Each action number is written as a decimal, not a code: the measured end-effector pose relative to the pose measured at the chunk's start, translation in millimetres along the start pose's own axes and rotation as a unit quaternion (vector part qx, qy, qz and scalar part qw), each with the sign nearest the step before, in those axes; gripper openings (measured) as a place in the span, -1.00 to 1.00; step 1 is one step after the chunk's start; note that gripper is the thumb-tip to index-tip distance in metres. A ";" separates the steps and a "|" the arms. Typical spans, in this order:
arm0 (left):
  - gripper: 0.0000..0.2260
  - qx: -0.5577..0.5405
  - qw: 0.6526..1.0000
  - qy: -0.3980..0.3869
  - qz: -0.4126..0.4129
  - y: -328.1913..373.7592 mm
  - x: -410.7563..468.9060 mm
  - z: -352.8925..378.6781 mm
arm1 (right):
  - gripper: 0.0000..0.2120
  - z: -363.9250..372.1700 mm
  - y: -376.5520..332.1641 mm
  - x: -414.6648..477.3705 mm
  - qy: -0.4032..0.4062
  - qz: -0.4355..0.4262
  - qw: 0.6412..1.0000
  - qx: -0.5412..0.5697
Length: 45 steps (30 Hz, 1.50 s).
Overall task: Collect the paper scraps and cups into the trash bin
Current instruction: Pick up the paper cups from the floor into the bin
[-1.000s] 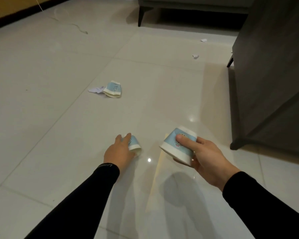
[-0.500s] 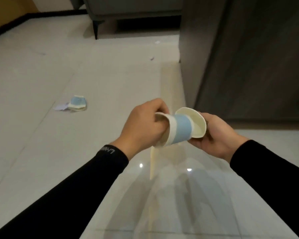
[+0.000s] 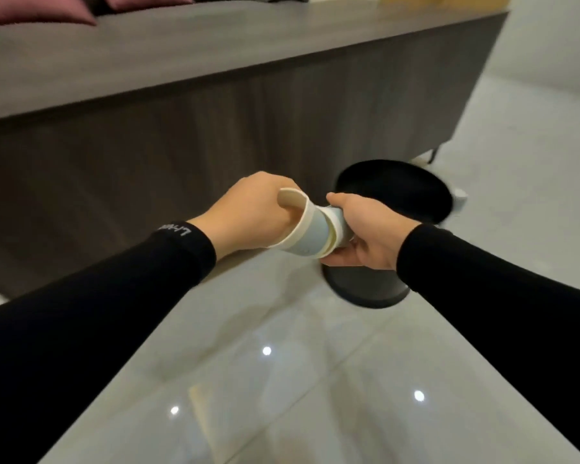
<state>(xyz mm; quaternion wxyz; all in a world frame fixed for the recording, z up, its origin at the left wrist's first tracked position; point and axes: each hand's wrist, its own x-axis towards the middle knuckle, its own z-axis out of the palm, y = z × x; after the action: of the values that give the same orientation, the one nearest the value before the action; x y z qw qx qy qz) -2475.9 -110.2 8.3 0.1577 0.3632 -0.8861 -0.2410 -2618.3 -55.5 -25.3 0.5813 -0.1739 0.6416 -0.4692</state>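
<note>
Left hand (image 3: 252,212) was curled round the rim of one cup (image 3: 310,234), mid-frame. The right hand (image 3: 365,229) gripped a second cup (image 3: 337,217) nested in it, both lying sideways. Black bin (image 3: 369,289) sat just behind the right hand, right of centre, beside a dark table (image 3: 181,61) across the top. Shiny floor (image 3: 282,363) below.

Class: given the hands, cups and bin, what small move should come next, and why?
Probably carry the nested cups forward over the black bin and release: the left hand and right hand both grip them, one cup sits inside the other, and the open bin stands just beyond.
</note>
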 end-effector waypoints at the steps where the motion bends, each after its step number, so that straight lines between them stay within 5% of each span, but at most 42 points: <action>1: -0.88 -0.020 1.000 0.008 0.013 22.5 19.2 7.3 | -0.70 -25.8 -12.7 -0.4 0.000 0.003 1.000 0.025; 5: -0.86 0.000 0.998 0.030 0.056 97.5 93.6 20.8 | -0.52 -112.7 -64.1 -5.9 -0.009 0.016 0.999 0.045; 9: -0.89 0.172 0.985 0.006 0.020 119.6 161.4 40.3 | -0.55 -197.4 -87.1 -6.8 0.145 -0.058 0.987 -0.022; 11: -0.79 0.245 0.966 -0.084 -0.023 116.9 183.7 60.4 | -0.60 -241.0 -82.0 -4.9 0.199 -0.063 0.978 -0.017; 14: -0.61 0.214 0.959 -0.174 -0.058 120.9 207.8 87.5 | -0.68 -290.7 -67.0 6.5 0.236 -0.014 0.971 -0.044; 20: -0.72 0.107 0.983 -0.096 0.116 183.0 273.4 149.6 | -0.72 -350.5 -44.9 38.5 0.270 0.074 0.956 -0.083; 27: -0.77 0.186 0.937 -0.257 0.144 229.0 337.6 261.6 | -0.74 -419.2 -35.6 61.9 0.310 0.133 0.930 -0.144; 35: -0.75 0.295 0.872 -0.361 0.150 205.7 316.4 395.8 | -0.64 -476.3 55.1 94.7 0.321 0.178 0.920 -0.139; 39: -0.69 0.274 0.844 -0.446 0.115 178.3 279.5 441.2 | -0.37 -464.4 87.3 109.8 0.299 0.197 0.916 -0.183; 42: -0.57 0.253 0.855 -0.444 0.093 158.7 250.6 463.1 | -0.11 -450.2 106.6 125.8 0.296 0.201 0.915 -0.187; 45: -0.62 0.209 0.886 -0.406 0.077 145.3 234.7 476.0 | -0.12 -438.8 121.2 138.5 0.304 0.193 0.916 -0.174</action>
<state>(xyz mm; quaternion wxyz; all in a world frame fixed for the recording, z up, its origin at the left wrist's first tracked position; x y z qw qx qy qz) -2935.8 -40.3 -285.5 -0.2769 0.1887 -0.9278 -0.1641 -3014.7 74.0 -254.4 0.3977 0.0062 0.8801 -0.2592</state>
